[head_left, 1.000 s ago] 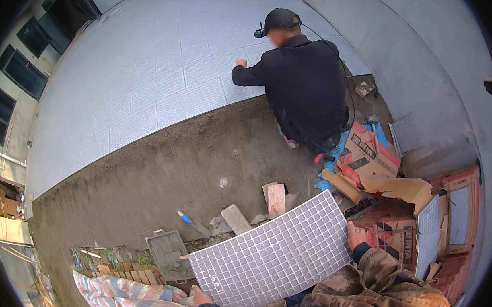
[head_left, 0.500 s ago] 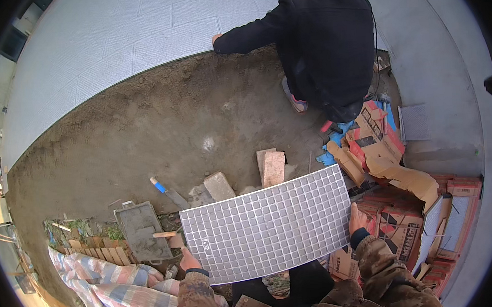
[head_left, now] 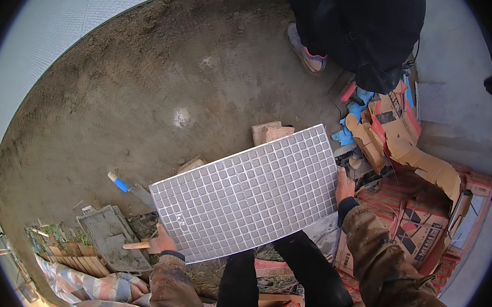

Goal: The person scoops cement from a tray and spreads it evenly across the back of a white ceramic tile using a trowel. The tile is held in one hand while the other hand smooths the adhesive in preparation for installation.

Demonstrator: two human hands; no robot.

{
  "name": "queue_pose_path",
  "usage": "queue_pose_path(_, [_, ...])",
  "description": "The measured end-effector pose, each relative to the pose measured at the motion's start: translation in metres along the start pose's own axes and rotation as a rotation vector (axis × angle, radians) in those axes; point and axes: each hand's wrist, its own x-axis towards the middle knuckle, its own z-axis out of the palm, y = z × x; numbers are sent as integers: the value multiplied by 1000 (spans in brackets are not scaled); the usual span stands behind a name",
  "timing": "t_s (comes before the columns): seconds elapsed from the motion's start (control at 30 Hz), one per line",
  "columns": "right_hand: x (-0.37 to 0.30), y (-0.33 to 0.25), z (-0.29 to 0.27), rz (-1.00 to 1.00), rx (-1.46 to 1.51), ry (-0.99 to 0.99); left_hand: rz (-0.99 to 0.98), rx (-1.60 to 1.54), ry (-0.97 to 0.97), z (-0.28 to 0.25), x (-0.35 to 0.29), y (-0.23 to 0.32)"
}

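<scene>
The grey rectangular mosaic tile sheet (head_left: 248, 194), gridded with small squares, is held flat above the brown mortar floor (head_left: 156, 97), over the person's knees. The left hand (head_left: 162, 241) grips its lower left corner; the right hand (head_left: 344, 185) grips its right edge. A blue-handled trowel (head_left: 128, 187) lies on the floor just beyond the sheet's left edge. Red-and-tan cardboard boxes (head_left: 414, 199) are stacked at the right. Another person in dark clothing (head_left: 362, 25) crouches at the floor's far edge.

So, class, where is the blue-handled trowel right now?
In the head view the blue-handled trowel lies on the mortar bed, left of the mosaic tile sheet and above the grey tray.
</scene>
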Motion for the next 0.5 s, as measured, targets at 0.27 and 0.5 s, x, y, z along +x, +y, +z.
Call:
queue_pose_path(0.27, [52, 7, 73, 7, 234, 59, -4, -514, -97, 53, 68, -16])
queue_pose_path(0.5, [67, -10, 98, 28, 303, 134, 14, -750, -103, 72, 65, -8])
